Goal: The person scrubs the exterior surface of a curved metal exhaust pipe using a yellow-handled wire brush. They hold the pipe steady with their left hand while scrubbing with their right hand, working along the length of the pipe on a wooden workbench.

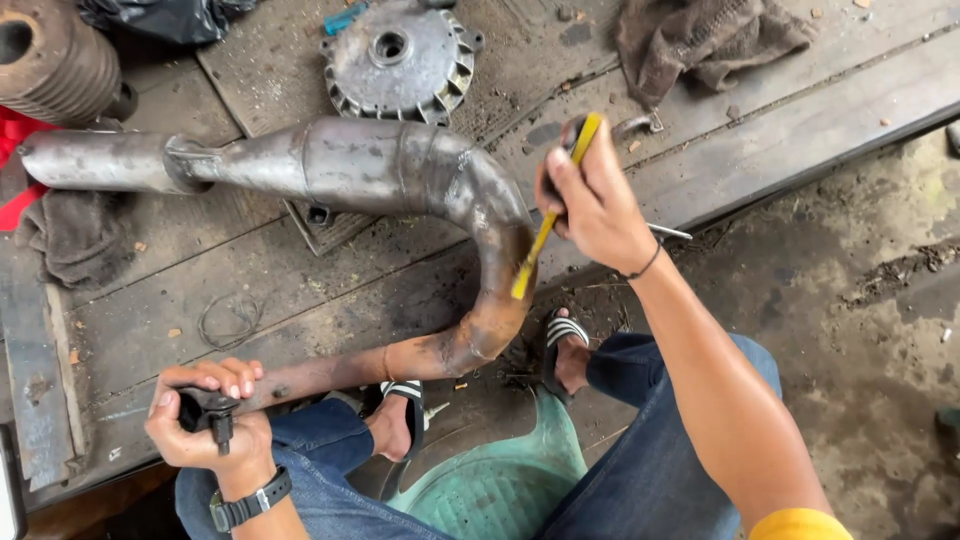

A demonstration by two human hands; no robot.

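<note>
Left hand [205,420] grips the exhaust pipe's [380,170] near end; right hand [595,200] grips a downward-pointing yellow brush [545,235].

a low, dirty metal platform [800,130] of long plates carries the things, its front edge running beside the stained concrete floor [860,330]. on it lie a bent exhaust pipe [380,165], a finned round cover [400,60] at the far edge, a brown rag [700,35] toward the far right corner, a grey rag [75,235] and a ribbed cylinder [50,60] at the left, and a wire loop [228,320] near the front.
</note>
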